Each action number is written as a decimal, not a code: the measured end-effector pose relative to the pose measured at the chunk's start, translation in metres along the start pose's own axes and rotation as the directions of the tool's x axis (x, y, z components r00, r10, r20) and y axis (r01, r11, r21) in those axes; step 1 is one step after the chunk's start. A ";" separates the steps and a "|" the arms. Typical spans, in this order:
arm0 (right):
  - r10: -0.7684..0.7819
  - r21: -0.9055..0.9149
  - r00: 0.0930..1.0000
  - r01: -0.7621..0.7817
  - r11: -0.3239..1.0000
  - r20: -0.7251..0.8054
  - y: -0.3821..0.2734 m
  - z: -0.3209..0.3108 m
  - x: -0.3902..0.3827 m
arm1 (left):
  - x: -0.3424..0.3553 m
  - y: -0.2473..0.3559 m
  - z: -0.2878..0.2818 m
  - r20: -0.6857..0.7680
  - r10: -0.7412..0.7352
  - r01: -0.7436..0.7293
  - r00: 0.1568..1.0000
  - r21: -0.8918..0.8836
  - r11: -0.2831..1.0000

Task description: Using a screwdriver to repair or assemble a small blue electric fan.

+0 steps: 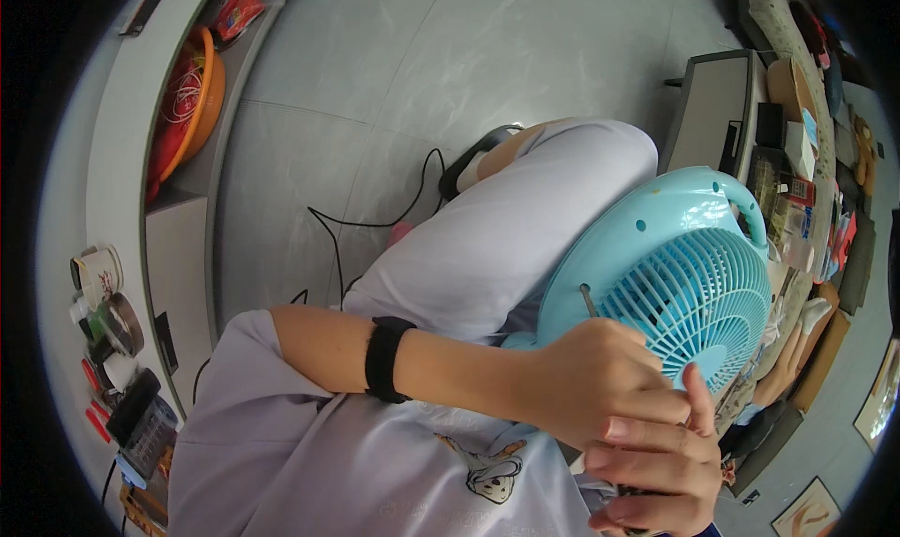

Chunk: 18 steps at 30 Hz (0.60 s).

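Note:
A light blue fan (682, 272) with a round slatted grille rests against my bent leg at the right. My left hand (600, 382), with a black band on the wrist, is closed over a thin metal shaft (588, 300) whose upper end meets a slot in the fan's rim. Just below it, overlapping its fingers, is my right hand (666, 462), its fingers curled around something dark that is mostly hidden. I cannot make out whether that dark thing joins the shaft.
A black cable (347, 224) lies on the tiled floor (394, 40). At the left are a shelf unit (112, 162), an orange bowl (202, 124) and assorted small items (117, 349). At the right stand a low cabinet (703, 96) and a cluttered sofa or bench (816, 349).

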State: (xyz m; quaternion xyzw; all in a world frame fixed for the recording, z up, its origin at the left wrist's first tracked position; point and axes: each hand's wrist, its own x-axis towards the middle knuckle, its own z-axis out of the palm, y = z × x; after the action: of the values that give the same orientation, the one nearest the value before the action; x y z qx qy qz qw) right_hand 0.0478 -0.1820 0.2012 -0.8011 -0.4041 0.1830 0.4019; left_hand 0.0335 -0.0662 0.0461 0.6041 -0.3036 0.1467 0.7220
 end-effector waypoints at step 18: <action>0.140 -0.100 0.990 -0.139 0.985 0.006 0.001 -0.008 -0.031 | -0.056 -0.017 -0.034 0.017 -0.717 0.700 0.697 0.200 0.686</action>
State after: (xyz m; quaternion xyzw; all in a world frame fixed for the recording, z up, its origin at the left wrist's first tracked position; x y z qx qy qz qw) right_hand 0.0342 -0.2112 0.2042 -0.8452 -0.3583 0.1958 0.3449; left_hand 0.0089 -0.0282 -0.0045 0.7426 -0.0657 -0.1455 0.6505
